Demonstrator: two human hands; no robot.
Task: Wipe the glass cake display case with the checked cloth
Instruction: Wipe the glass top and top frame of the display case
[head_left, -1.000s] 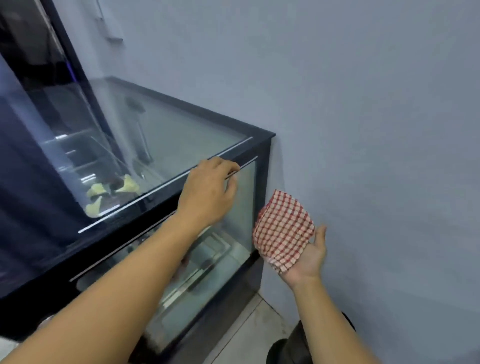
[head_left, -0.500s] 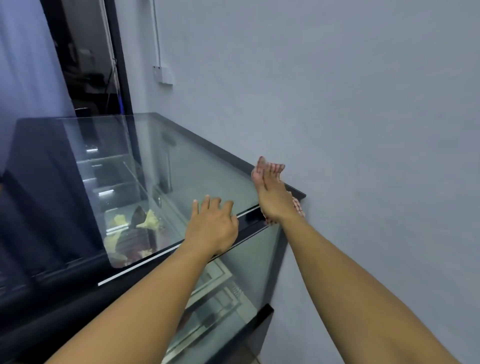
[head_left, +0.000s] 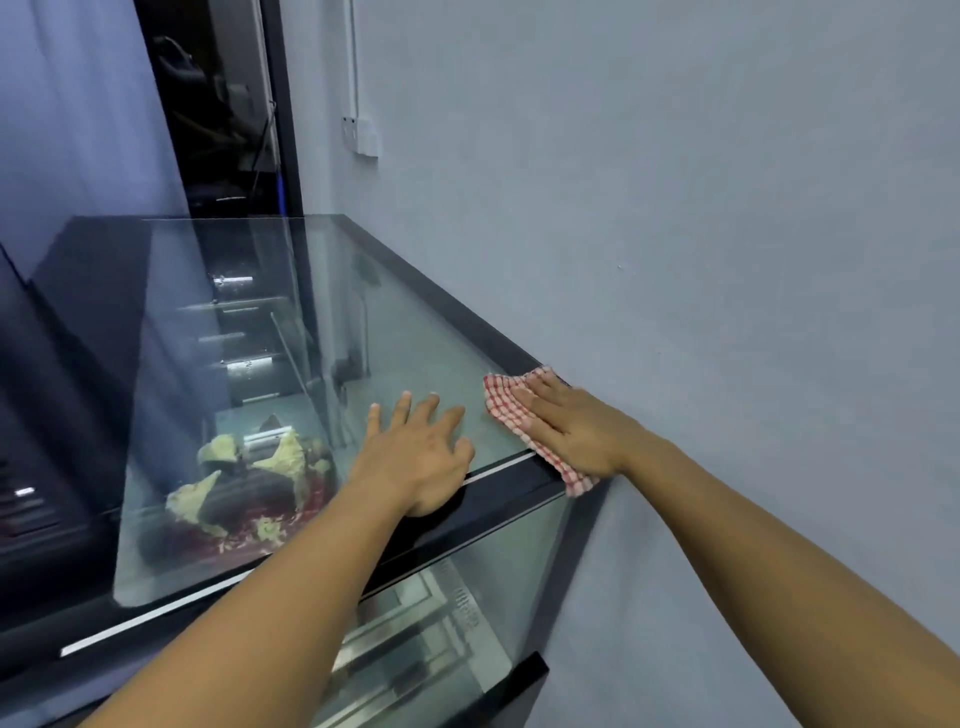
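the right hand (head_left: 576, 431) presses the red-and-white checked cloth (head_left: 511, 413) flat, fingers extended, on the near right corner of the black-framed glass cake display case (head_left: 363, 332), whose long top pane runs away from it toward the far left. the left hand (head_left: 415, 452) rests just beside, fingers spread and holding nothing; most of the cloth is hidden under the palm.

Red-and-white checked cloth (head_left: 511, 410), black-framed display case (head_left: 498, 338), grey-blue wall (head_left: 675, 208).

A cake shop or bakery, it seems: a black-framed glass display case (head_left: 395, 332) stands against a plain grey wall (head_left: 675, 208), with a decorated cake (head_left: 244, 483) on a shelf inside it.
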